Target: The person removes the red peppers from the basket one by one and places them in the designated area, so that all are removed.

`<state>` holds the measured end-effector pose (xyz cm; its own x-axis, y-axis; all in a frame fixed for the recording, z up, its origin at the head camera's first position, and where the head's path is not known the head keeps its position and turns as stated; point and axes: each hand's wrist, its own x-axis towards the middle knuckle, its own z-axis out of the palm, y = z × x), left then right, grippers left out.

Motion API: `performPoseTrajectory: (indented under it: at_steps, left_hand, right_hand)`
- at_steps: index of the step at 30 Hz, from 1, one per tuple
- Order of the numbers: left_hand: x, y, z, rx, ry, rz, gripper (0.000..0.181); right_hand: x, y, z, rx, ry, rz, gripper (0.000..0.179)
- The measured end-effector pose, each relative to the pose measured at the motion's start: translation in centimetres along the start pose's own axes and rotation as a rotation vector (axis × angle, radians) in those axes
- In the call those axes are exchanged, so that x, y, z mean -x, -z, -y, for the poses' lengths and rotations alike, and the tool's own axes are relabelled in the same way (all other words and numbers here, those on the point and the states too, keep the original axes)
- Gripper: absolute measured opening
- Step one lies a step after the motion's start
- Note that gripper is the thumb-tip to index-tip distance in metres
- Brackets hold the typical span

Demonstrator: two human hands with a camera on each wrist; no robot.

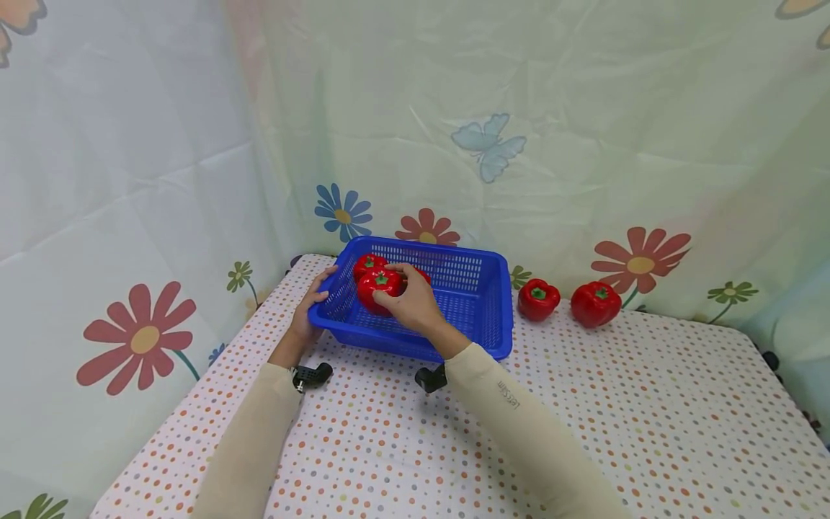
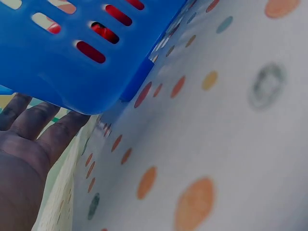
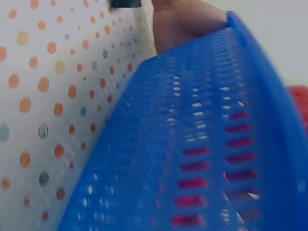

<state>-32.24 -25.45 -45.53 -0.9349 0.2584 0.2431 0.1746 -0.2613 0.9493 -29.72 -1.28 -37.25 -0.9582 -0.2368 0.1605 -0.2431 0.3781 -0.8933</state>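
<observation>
A blue plastic basket (image 1: 506,295) with slotted walls stands on the table. Inside, at its left end, my right hand (image 1: 418,306) grips a glossy red bell pepper (image 1: 378,290) between thumb and fingers. Behind it sits another red bell pepper (image 1: 369,264), and part of a third red bell pepper (image 1: 424,276) peeks out past my right hand. My left hand (image 1: 308,313) rests against the basket's left end. In the left wrist view, the fairly straight fingers (image 2: 60,134) of that hand lie along the basket corner (image 2: 82,82); its fingertips are partly hidden.
Two more red bell peppers, one nearer the basket (image 1: 538,299) and one farther right (image 1: 595,303), sit on the dotted tablecloth (image 1: 583,404). A flower-printed curtain (image 1: 551,86) hangs behind and to the left. Black wrist cameras (image 1: 431,378) jut inward below both hands.
</observation>
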Motion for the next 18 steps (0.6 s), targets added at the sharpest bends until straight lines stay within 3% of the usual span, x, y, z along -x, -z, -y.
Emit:
performPoseTrajectory:
  at_steps: [10,18]
  left_hand:
    - [-0.1,0.2,0.5,0.022,-0.009,0.010,0.060]
    - [-0.1,0.1,0.3,0.017,-0.005,0.007,0.061]
  right_hand:
    - [2.6,6.4,-0.4,0.001,0.004,-0.055,0.060]
    - [5.1,13.4,-1.8,0.036,0.019,-0.227,0.061]
